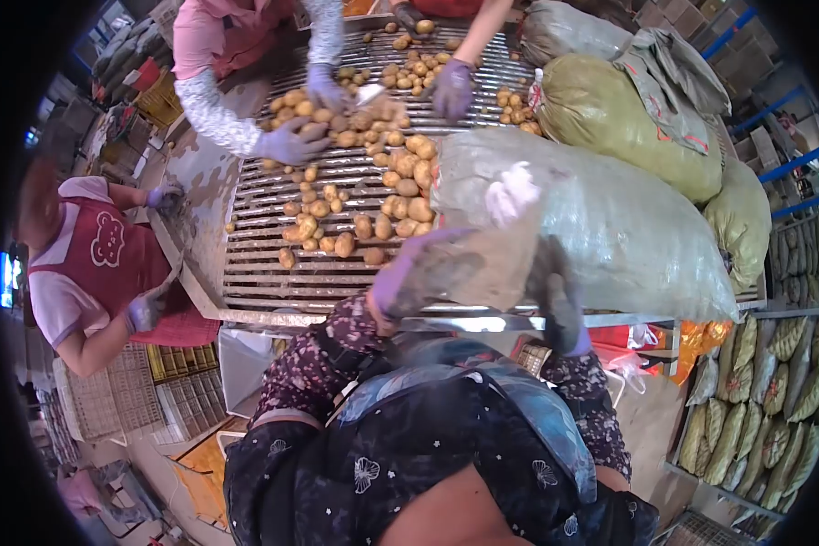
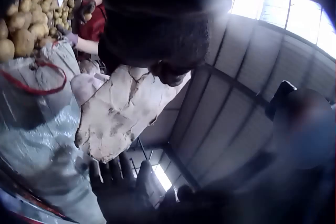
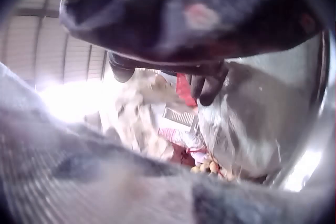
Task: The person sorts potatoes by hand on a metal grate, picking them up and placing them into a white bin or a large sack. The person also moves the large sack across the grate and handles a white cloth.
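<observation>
At the edge of a slatted sorting table [image 1: 268,280], a person's gloved left hand [image 1: 425,273] grips a stained brown sheet [image 1: 500,264] (paper or cloth, hard to tell) in front of a bulging plastic-weave sack [image 1: 619,218]; the gloved right hand [image 1: 560,296], fingers spread, appears to hold nothing. The step looks like positioning the sheet, so the next move probably calls for steadying its free side.
</observation>
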`<action>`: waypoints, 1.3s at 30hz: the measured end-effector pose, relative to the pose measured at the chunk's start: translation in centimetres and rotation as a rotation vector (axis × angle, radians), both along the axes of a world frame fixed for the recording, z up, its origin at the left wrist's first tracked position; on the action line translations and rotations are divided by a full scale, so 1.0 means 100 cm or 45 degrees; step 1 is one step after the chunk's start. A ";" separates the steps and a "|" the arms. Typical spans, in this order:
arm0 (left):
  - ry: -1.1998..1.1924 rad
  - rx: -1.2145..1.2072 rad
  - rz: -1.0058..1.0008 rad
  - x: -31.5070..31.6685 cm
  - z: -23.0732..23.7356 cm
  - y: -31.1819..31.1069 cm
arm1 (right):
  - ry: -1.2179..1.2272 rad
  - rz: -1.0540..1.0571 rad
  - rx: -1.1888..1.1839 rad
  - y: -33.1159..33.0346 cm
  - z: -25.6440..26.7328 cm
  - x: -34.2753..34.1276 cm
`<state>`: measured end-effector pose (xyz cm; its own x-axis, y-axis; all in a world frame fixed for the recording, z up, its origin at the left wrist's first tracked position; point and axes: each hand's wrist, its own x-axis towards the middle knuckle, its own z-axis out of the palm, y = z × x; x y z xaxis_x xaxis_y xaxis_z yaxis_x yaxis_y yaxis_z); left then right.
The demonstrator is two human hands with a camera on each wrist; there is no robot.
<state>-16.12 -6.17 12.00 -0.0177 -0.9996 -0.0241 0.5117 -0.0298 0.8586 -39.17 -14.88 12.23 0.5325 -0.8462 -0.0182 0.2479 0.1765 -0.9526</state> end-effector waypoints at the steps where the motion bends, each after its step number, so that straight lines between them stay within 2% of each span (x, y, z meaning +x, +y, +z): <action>1: 0.214 -0.093 -0.122 -0.016 -0.006 -0.002 | -0.151 0.201 0.227 0.000 -0.016 -0.011; 2: 0.218 -0.257 -0.200 -0.033 -0.011 -0.002 | -0.302 0.408 0.452 -0.001 -0.028 -0.023; 5: -0.375 -0.001 -0.557 -0.057 0.045 -0.005 | -0.366 0.413 0.488 0.009 -0.019 -0.042; 8: -0.705 -0.593 -0.633 -0.070 0.003 -0.014 | -0.238 0.321 0.258 0.005 -0.028 -0.097; 9: -0.707 -0.464 -0.682 -0.088 0.013 -0.014 | -0.241 0.216 0.312 0.009 -0.026 -0.121; 10: -0.726 -0.339 -0.730 -0.103 0.024 -0.013 | -0.329 0.228 0.369 0.011 -0.029 -0.154; 12: -0.706 -0.316 -0.821 -0.116 0.019 -0.019 | -0.234 -0.014 0.334 0.029 -0.057 -0.230; 14: -0.616 -0.194 -0.736 -0.134 0.020 -0.019 | -0.004 -0.300 0.376 0.058 -0.075 -0.301; 15: -0.571 -0.125 -0.658 -0.124 0.000 -0.022 | 0.051 -0.380 0.419 0.069 -0.097 -0.308; 16: -0.565 -0.066 -0.610 -0.129 -0.001 -0.022 | 0.101 -0.456 0.467 0.086 -0.110 -0.329; 18: -0.516 0.172 -0.548 -0.138 -0.017 -0.023 | 0.531 -0.753 0.488 0.129 -0.206 -0.400; 21: -0.423 0.207 -0.469 -0.173 -0.011 -0.025 | 0.712 -1.178 0.789 0.193 -0.313 -0.483; 23: -0.379 0.231 -0.490 -0.165 -0.015 -0.025 | 0.445 -1.377 0.780 0.210 -0.367 -0.495; 24: -0.363 0.246 -0.495 -0.171 -0.015 -0.026 | 0.306 -1.467 0.775 0.211 -0.380 -0.505; 25: -0.287 0.317 -0.486 -0.178 -0.017 -0.026 | 0.369 -1.617 0.961 0.199 -0.363 -0.496; 28: -0.288 0.375 -0.387 -0.210 -0.008 -0.026 | 0.861 -1.298 1.533 0.171 -0.368 -0.507; 30: -0.414 0.240 -0.469 -0.208 -0.013 -0.027 | 1.080 -0.912 1.365 0.158 -0.397 -0.498; 31: -0.523 0.155 -0.516 -0.203 -0.015 -0.029 | 1.309 -0.496 0.937 0.156 -0.415 -0.491; 32: -0.645 0.081 -0.534 -0.192 -0.015 -0.027 | 1.672 -0.109 0.310 0.155 -0.433 -0.483; 33: -0.542 0.192 -0.501 -0.189 -0.011 -0.018 | 1.887 0.033 -0.272 0.155 -0.451 -0.476; 34: -0.441 0.285 -0.448 -0.189 -0.008 -0.012 | 1.830 0.403 -0.340 0.129 -0.439 -0.452; 35: -0.442 0.291 -0.408 -0.184 -0.010 -0.008 | 1.512 0.248 0.613 0.106 -0.440 -0.424; 36: -0.418 0.312 -0.387 -0.162 -0.016 -0.012 | 1.573 0.751 -0.094 0.092 -0.434 -0.400; 38: -0.530 0.265 -0.277 -0.149 -0.020 -0.002 | 0.977 0.212 0.707 0.074 -0.366 -0.348; 39: -0.438 0.274 -0.226 -0.147 -0.021 0.005 | 0.892 0.347 0.621 0.060 -0.364 -0.341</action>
<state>-30.81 -5.69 9.92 -0.1432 -0.9534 -0.2655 0.1677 -0.2878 0.9429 -73.27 -8.90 -24.16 0.4455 -0.5049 -0.7393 -0.4725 0.5689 -0.6732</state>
